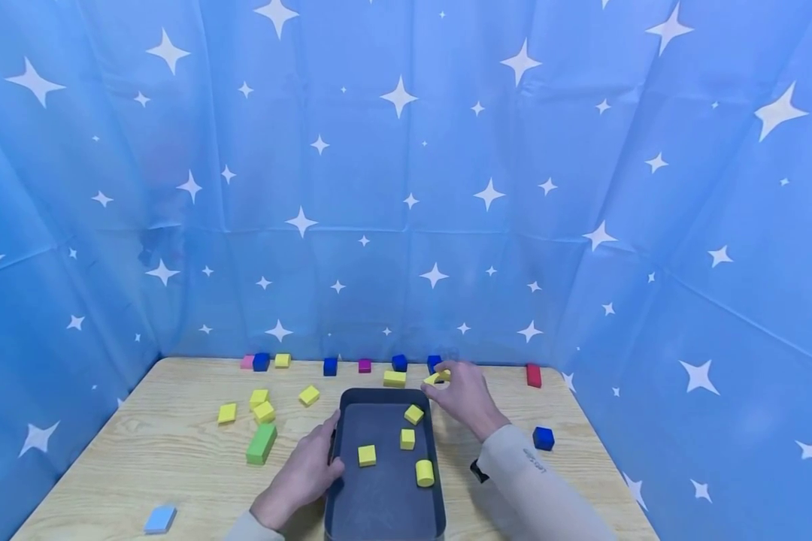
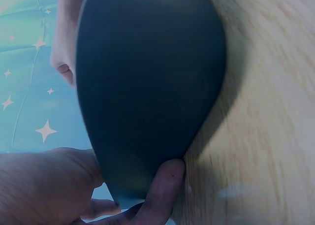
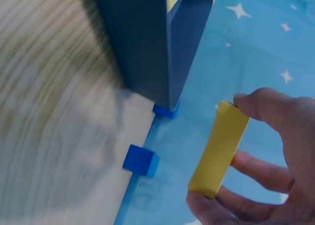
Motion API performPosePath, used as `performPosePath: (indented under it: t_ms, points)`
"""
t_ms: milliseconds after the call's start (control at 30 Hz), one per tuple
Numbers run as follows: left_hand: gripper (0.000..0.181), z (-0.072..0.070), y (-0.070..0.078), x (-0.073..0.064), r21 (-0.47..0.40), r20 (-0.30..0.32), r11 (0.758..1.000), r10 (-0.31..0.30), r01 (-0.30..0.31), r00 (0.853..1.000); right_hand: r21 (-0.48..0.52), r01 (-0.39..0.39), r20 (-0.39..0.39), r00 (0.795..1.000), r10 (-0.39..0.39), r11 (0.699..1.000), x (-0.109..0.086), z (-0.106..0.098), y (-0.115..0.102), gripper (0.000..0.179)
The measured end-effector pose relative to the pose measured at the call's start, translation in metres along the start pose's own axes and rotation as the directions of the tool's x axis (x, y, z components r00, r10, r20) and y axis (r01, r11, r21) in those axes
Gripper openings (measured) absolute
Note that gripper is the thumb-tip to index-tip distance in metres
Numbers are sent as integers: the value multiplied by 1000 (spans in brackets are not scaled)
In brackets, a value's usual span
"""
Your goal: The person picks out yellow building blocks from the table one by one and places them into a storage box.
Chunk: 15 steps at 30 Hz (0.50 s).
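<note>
Right grip (image 3: pixel 302 151) pinches yellow block (image 3: pixel 220 148) by its ends.

My gripped block (image 3: pixel 219 148) is plain yellow; the tray (image 1: pixel 386 511) looks slate-grey, though the dim left-wrist view makes that uncertain. I see a green block (image 1: pixel 262 443), a red block (image 1: pixel 534 375), a tan, wood-grained table (image 1: pixel 142 436), and white four-pointed stars patterning the blue curtain (image 1: pixel 352 300).

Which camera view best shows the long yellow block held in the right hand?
The right wrist view: it shows the long yellow block large, end to end, gripped by the right hand. The head view shows it small and partly covered by that hand. The left wrist view does not show it; a dark rectangular tray dominates there.
</note>
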<state>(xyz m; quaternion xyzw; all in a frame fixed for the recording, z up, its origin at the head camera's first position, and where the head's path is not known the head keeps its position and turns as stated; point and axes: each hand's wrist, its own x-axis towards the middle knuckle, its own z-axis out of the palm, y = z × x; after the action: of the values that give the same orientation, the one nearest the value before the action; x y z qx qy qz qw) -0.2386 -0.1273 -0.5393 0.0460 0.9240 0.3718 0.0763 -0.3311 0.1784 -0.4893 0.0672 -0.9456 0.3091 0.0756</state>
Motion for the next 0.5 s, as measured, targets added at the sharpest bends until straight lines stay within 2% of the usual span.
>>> performPosePath:
  t_ms: [300, 500]
  points:
    - [88, 0, 1, -1, -25, 13, 1000, 3, -2, 1000, 16, 37, 14, 999, -37, 999, -4, 5, -11, 48]
    - [87, -1, 1, 0, 20, -9, 1000, 12, -12, 1000, -34, 68, 33, 997, -67, 997, -7, 7, -23, 47]
